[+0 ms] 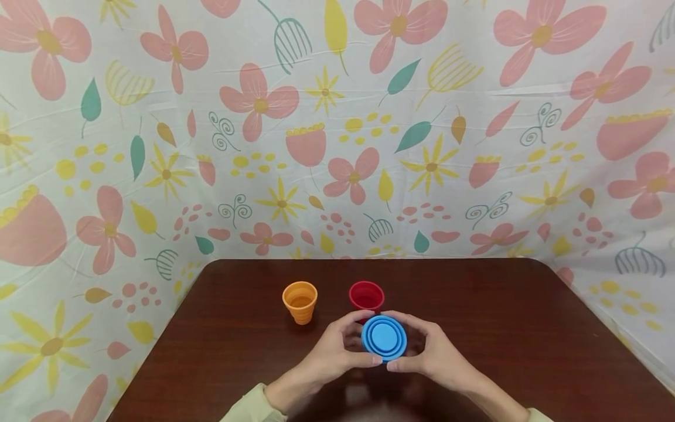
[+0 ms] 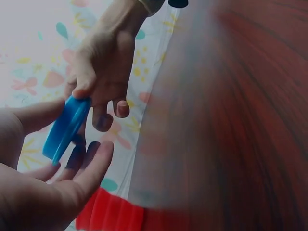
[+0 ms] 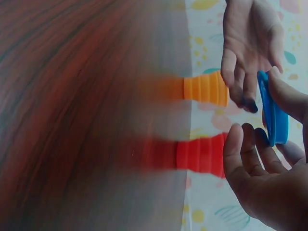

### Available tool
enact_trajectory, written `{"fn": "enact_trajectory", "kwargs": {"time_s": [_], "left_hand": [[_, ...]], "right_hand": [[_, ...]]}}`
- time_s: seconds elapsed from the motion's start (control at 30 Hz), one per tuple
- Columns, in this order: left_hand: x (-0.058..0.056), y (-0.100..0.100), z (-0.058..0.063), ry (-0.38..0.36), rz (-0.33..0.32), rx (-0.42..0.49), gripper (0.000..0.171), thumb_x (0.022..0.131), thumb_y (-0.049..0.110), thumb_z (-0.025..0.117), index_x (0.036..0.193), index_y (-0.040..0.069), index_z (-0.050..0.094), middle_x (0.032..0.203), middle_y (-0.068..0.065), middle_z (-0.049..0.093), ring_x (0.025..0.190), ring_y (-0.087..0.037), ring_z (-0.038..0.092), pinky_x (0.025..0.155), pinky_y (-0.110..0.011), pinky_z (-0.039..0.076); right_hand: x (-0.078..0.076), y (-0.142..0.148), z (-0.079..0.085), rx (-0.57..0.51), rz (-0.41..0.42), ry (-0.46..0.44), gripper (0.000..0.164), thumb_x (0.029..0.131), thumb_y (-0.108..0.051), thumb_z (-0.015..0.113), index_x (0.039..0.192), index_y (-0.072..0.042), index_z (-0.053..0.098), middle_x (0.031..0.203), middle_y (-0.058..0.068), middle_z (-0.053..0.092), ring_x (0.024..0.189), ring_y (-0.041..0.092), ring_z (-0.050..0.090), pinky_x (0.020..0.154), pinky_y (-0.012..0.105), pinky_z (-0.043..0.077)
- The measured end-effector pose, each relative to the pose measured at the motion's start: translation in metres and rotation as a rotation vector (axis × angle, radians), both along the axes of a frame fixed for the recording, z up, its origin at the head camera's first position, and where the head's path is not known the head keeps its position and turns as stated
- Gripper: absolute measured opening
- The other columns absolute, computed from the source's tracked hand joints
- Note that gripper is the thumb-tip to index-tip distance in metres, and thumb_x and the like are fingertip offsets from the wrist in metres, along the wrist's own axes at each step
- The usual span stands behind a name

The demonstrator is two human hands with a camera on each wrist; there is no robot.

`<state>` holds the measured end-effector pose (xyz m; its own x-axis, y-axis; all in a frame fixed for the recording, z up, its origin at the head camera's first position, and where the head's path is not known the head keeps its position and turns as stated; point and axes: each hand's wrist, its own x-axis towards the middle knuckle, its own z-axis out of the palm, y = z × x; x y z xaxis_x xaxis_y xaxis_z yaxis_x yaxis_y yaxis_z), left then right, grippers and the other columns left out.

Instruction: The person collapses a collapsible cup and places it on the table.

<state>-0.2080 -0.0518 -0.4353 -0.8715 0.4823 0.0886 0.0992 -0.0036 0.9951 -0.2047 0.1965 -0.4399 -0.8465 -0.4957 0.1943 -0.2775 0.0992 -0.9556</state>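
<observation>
Head view: our left grip (image 1: 333,351) and right grip (image 1: 439,354), half-curled, pinch the flattened blue cup (image 1: 384,338) on the near side of the red cup (image 1: 366,295). Left wrist: it's tilted, held between both! Right wrist: edge-on. We're likely unfolding it; next calls for even pressure.

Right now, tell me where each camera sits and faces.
Head: on the head, facing forward and down at the blue cup; left hand, right hand, sleeves show.
Left wrist: on that wrist, facing the blue cup and right hand; both hands show.
Right wrist: on that wrist, facing the blue cup and left hand; both hands show.
Wrist views share the red cup.
</observation>
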Motion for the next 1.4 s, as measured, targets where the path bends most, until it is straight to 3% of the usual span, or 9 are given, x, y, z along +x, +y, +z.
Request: {"fn": "enact_trajectory", "kwargs": {"time_s": [0.2, 0.37, 0.63, 0.9, 1.0, 1.17, 1.4], "left_hand": [[0.005, 0.022, -0.003, -0.132, 0.040, 0.078, 0.070, 0.087, -0.002, 0.081, 0.149, 0.004, 0.050, 0.106, -0.011, 0.069, 0.091, -0.023, 0.072, 0.078, -0.038, 0.064], [0.009, 0.043, -0.009, -0.188, 0.032, 0.049, 0.065, 0.090, -0.001, 0.079, 0.148, 0.005, 0.050, 0.103, -0.011, 0.068, 0.088, -0.021, 0.073, 0.076, -0.043, 0.065], [0.004, 0.069, -0.008, -0.181, 0.048, -0.001, 0.060, 0.090, -0.001, 0.078, 0.145, 0.007, 0.053, 0.100, -0.008, 0.068, 0.085, -0.020, 0.073, 0.074, -0.042, 0.065], [-0.006, 0.093, -0.009, -0.209, 0.072, -0.011, 0.054, 0.091, 0.002, 0.078, 0.141, 0.009, 0.057, 0.096, -0.006, 0.067, 0.087, -0.029, 0.074, 0.073, -0.043, 0.065], [-0.010, 0.100, -0.010, -0.223, 0.081, -0.012, 0.054, 0.091, 0.003, 0.079, 0.141, 0.009, 0.057, 0.095, -0.007, 0.067, 0.088, -0.028, 0.074, 0.074, -0.043, 0.065], [-0.016, 0.108, -0.012, -0.244, 0.086, 0.002, 0.051, 0.092, 0.003, 0.079, 0.138, 0.010, 0.058, 0.095, -0.008, 0.067, 0.089, -0.029, 0.074, 0.076, -0.044, 0.065], [-0.018, 0.113, -0.011, -0.256, 0.083, -0.001, 0.051, 0.092, 0.002, 0.078, 0.139, 0.009, 0.058, 0.096, -0.007, 0.068, 0.090, -0.028, 0.074, 0.076, -0.043, 0.065]], "right_hand": [[-0.005, 0.026, 0.002, 0.034, -0.058, 0.016, 0.078, 0.085, -0.005, 0.087, 0.153, 0.000, 0.049, 0.140, 0.022, 0.062, 0.110, 0.029, 0.068, 0.084, 0.040, 0.063], [-0.013, 0.050, -0.001, 0.092, -0.120, 0.048, 0.077, 0.085, -0.008, 0.088, 0.152, -0.003, 0.051, 0.135, 0.020, 0.066, 0.107, 0.025, 0.069, 0.081, 0.038, 0.063], [-0.039, 0.087, -0.012, 0.183, -0.219, 0.009, 0.076, 0.086, -0.012, 0.088, 0.152, -0.002, 0.050, 0.136, 0.019, 0.066, 0.117, 0.028, 0.065, 0.089, 0.032, 0.058], [-0.066, 0.113, -0.026, 0.261, -0.241, 0.025, 0.076, 0.087, -0.016, 0.088, 0.150, 0.003, 0.049, 0.136, 0.021, 0.066, 0.121, 0.034, 0.064, 0.092, 0.025, 0.055], [-0.072, 0.118, -0.027, 0.299, -0.235, 0.057, 0.075, 0.088, -0.016, 0.087, 0.149, 0.004, 0.050, 0.135, 0.021, 0.066, 0.118, 0.033, 0.065, 0.093, 0.030, 0.056], [-0.082, 0.121, -0.029, 0.371, -0.258, 0.091, 0.074, 0.087, -0.018, 0.088, 0.148, 0.003, 0.053, 0.135, 0.021, 0.061, 0.112, 0.033, 0.063, 0.094, 0.048, 0.056], [-0.094, 0.128, -0.034, 0.425, -0.276, 0.122, 0.074, 0.085, -0.017, 0.090, 0.147, 0.004, 0.055, 0.133, 0.023, 0.061, 0.115, 0.035, 0.062, 0.094, 0.043, 0.057]]}}
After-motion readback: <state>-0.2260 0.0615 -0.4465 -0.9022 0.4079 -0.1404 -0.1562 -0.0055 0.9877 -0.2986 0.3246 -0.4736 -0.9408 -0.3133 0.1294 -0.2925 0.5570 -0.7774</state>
